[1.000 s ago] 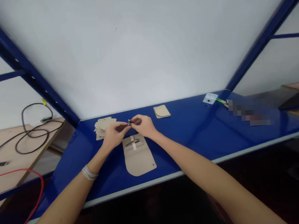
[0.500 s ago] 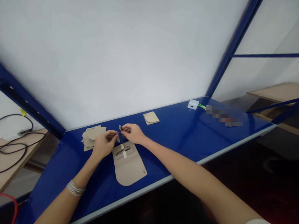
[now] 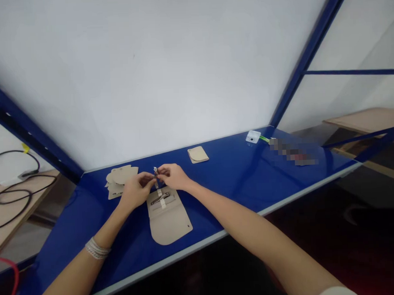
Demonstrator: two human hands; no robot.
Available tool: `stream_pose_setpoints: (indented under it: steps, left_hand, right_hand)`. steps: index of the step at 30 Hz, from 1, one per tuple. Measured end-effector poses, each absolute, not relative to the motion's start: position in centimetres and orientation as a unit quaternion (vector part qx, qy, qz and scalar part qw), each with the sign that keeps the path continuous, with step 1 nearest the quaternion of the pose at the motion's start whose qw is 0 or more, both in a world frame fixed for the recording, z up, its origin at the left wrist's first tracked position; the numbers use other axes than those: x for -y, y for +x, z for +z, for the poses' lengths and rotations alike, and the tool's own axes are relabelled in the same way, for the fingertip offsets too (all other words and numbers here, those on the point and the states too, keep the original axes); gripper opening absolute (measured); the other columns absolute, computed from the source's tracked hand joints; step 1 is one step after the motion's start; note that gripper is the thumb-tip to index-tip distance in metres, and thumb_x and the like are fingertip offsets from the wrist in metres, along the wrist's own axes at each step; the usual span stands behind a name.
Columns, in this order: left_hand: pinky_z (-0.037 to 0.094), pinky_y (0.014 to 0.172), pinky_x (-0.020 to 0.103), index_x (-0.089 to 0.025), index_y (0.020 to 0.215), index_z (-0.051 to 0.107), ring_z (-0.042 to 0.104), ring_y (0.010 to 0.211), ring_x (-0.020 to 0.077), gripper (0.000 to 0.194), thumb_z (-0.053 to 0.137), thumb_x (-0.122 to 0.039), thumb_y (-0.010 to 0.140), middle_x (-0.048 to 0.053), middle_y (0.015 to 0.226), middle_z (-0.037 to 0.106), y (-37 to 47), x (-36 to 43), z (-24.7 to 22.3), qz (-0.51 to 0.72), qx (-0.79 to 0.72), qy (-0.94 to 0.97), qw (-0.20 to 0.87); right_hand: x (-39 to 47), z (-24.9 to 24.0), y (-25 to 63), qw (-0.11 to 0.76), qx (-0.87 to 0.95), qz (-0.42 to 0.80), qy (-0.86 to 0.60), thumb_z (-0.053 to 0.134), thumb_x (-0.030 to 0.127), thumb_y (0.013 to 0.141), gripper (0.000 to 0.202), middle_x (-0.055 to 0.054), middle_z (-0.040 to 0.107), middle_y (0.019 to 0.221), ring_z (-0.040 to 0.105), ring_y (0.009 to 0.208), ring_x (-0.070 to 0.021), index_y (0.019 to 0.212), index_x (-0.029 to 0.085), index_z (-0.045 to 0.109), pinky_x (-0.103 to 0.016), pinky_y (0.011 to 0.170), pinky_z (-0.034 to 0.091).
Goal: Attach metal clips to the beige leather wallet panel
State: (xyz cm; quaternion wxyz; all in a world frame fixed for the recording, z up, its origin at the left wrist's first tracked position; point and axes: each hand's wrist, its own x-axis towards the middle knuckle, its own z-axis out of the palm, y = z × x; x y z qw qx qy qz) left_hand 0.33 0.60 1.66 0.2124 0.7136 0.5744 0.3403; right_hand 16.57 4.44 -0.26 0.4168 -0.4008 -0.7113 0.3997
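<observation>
My right hand (image 3: 174, 176) is closed, its fingertips pinching a small shiny metal nail clipper (image 3: 155, 169). Right beside it, the thumb and fingers of my left hand (image 3: 137, 188) are pinched together at the clipper's lower end. A narrow pale strip (image 3: 157, 184) shows below the left fingertips; what it belongs to is unclear. Just beneath both hands lies an open beige case (image 3: 170, 225) with its rounded flap towards me. White bands (image 3: 163, 203) cross its inner part, and a metal tool (image 3: 157, 200), likely another clipper, lies under them.
Several beige cases (image 3: 122, 174) are piled left of my hands. One folded beige case (image 3: 198, 154) lies farther back. At the right of the blue table (image 3: 231, 194) are a white card (image 3: 253, 136) and a blurred-out item (image 3: 291, 152). Blue posts (image 3: 288, 95) stand at both sides.
My right hand has moved slightly left, bringing the nail clipper against my left fingertips. The view has shifted a little; the cases lie as before.
</observation>
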Motion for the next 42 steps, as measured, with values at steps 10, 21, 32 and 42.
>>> stream_pose_setpoints:
  steps: [10,21,32,42]
  left_hand:
    - [0.049,0.069,0.032,-0.016,0.082,0.062,0.065,0.073,0.0216,0.032,0.058,-0.046,0.073,0.007,0.081,0.071,0.3,-0.7,1.6,0.331,-0.562,0.725,0.222]
    - [0.047,0.068,0.032,-0.016,0.082,0.063,0.064,0.071,0.0212,0.032,0.057,-0.047,0.075,0.006,0.078,0.07,0.4,-0.3,2.1,0.299,-0.567,0.739,0.208]
    - [0.048,0.069,0.032,-0.016,0.083,0.063,0.063,0.071,0.0198,0.023,0.056,-0.036,0.075,0.006,0.08,0.07,0.4,-0.7,1.1,0.323,-0.558,0.734,0.212]
    - [0.051,0.073,0.032,-0.015,0.082,0.063,0.064,0.073,0.0185,0.018,0.056,-0.031,0.077,0.007,0.081,0.07,0.4,-0.7,1.1,0.356,-0.526,0.733,0.242]
  right_hand:
    - [-4.4,-0.3,16.5,0.409,0.706,0.423,-0.394,0.06,0.014,0.073,0.014,-0.004,0.068,0.079,0.063,0.068,-0.0131,0.086,0.014,0.066,-0.024,0.064,0.052]
    - [-4.4,0.0,16.6,0.409,0.689,0.43,-0.415,0.067,0.021,0.07,0.017,-0.004,0.067,0.076,0.062,0.065,-0.0123,0.085,0.014,0.065,-0.023,0.061,0.052]
    - [-4.8,-0.7,16.6,0.387,0.712,0.423,-0.404,0.059,0.012,0.072,0.015,-0.003,0.068,0.072,0.062,0.063,-0.0124,0.085,0.015,0.067,-0.023,0.061,0.049]
    - [-4.2,-0.1,17.0,0.371,0.711,0.44,-0.403,0.057,0.01,0.072,0.015,-0.003,0.068,0.07,0.061,0.062,-0.0116,0.083,0.013,0.067,-0.021,0.059,0.047]
